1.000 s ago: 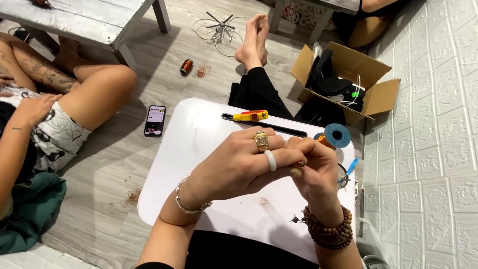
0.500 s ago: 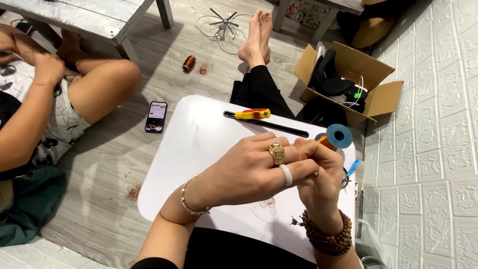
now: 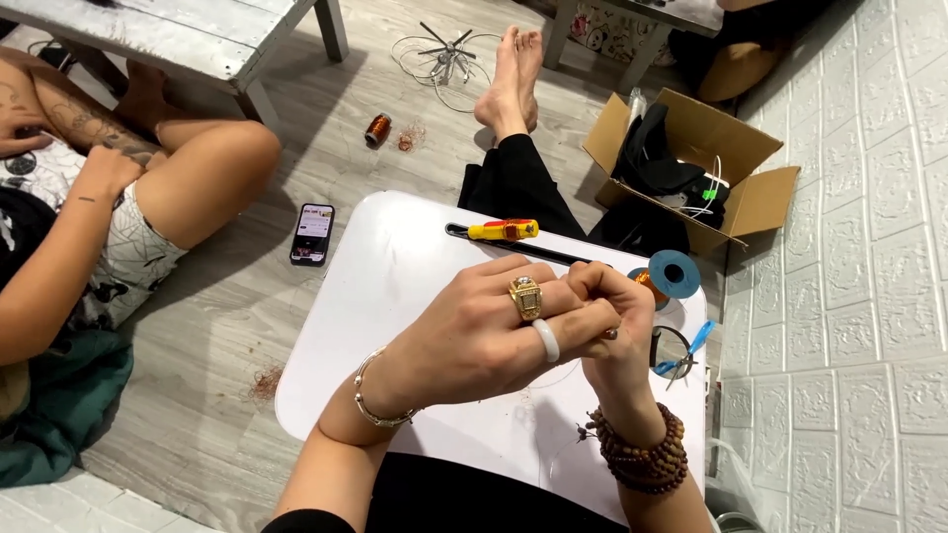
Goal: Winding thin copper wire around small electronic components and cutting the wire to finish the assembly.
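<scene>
Wire, thin and barely visible, sits pinched between both hands above the white desk [image 3: 395, 296]. Left hand [image 3: 484, 336] fingers press together over right hand [image 3: 612, 326]; maintain even tension.

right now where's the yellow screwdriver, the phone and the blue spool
yellow screwdriver [image 3: 504, 230]: head view, on its yellow handle
phone [image 3: 312, 234]: head view, middle of its screen
blue spool [image 3: 674, 273]: head view, on its blue flange

Phone [image 3: 312, 234] at 9 o'clock of white tray [image 3: 395, 296]; cardboard box [image 3: 691, 163] at 2 o'clock; copper spool [image 3: 377, 129] at 11.
</scene>
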